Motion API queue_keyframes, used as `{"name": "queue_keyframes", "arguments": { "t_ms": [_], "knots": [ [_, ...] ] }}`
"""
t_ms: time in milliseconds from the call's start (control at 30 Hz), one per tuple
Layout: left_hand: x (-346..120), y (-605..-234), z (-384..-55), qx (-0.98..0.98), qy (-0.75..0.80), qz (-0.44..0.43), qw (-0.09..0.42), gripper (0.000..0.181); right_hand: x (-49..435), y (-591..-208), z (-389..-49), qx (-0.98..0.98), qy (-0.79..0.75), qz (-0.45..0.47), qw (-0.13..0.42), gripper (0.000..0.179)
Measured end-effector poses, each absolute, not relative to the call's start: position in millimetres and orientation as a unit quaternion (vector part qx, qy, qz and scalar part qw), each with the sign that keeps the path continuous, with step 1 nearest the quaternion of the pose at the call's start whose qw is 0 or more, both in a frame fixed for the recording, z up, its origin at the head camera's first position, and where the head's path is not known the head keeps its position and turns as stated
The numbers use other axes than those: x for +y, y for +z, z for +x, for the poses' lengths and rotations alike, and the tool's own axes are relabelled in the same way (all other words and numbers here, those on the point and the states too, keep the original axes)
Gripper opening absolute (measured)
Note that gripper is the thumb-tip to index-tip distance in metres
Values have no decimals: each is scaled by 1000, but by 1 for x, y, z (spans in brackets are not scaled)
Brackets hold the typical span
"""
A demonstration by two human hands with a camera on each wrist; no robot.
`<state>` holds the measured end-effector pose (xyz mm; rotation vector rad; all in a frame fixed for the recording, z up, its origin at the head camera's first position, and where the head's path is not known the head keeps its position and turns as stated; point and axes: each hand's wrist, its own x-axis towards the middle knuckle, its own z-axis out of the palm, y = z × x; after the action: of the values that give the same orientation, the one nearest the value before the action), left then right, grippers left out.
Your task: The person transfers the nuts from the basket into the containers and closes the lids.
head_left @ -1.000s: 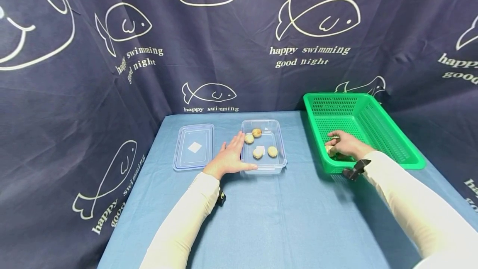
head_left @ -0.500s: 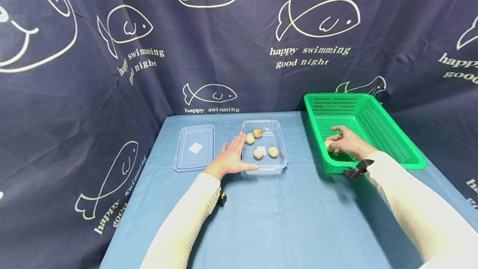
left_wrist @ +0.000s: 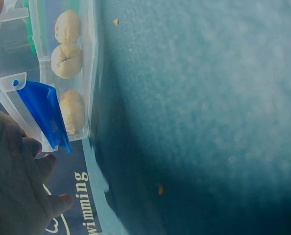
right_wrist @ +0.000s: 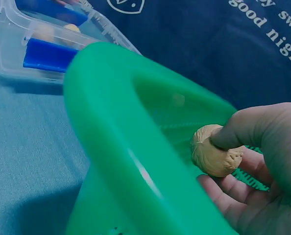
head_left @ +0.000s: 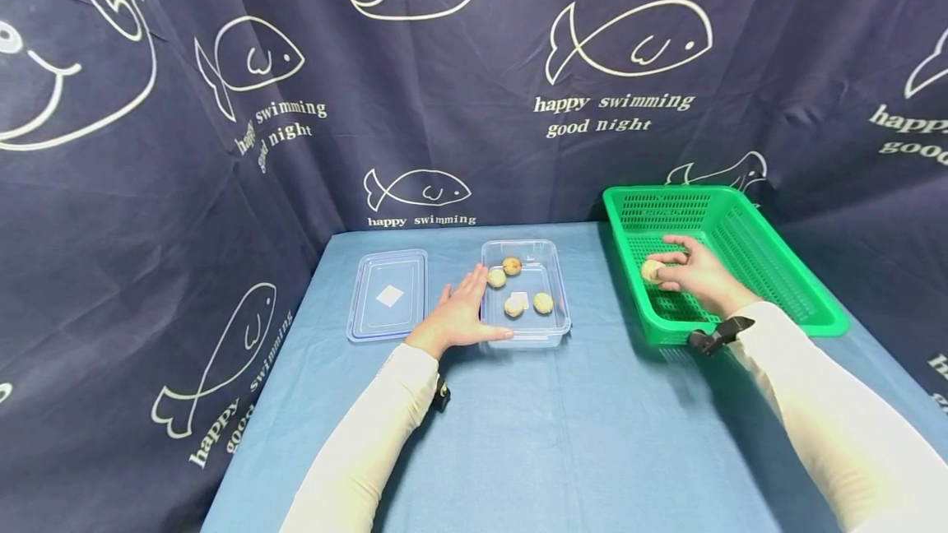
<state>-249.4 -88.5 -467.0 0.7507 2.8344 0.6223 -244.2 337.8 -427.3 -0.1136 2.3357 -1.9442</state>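
Over the green basket (head_left: 770, 241), my right hand (head_left: 699, 276) pinches a walnut (right_wrist: 215, 151) between thumb and fingers, just inside the basket's near left part. The walnut's wrinkled tan shell shows plainly in the right wrist view. My left hand (head_left: 457, 312) rests with straight, spread fingers along the left side of a clear plastic food container (head_left: 560, 290). Several walnuts (head_left: 543, 303) lie on that container's floor. In the left wrist view a blue clip flap (left_wrist: 43, 110) hangs from its side, near my left fingers.
A clear lid (head_left: 370, 303) with a blue edge lies flat left of the container. Dark curtains (head_left: 504, 146) with fish drawings and lettering stand behind and beside the blue cloth-covered table (head_left: 548, 442). Small brown crumbs (left_wrist: 160, 189) show on the cloth.
My right hand has lifted the walnut from the basket's bottom, moving slightly up and away from the near rim. My left hand stays beside the container.
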Motion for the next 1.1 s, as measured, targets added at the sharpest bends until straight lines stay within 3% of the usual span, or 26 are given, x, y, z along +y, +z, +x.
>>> {"name": "queue_keyframes", "arguments": {
  "t_ms": [300,833,1100],
  "knots": [
    [-88,-468,-250,944,204,250,70,128,328,-415,-243,766,-641,-33,43,81],
    [-88,-468,-249,947,194,248,71,127,315,-399,-240,736,-675,-47,22,70],
    [-87,-468,-251,944,204,249,71,128,303,-393,-246,741,-668,-62,19,75]
  ]
}}
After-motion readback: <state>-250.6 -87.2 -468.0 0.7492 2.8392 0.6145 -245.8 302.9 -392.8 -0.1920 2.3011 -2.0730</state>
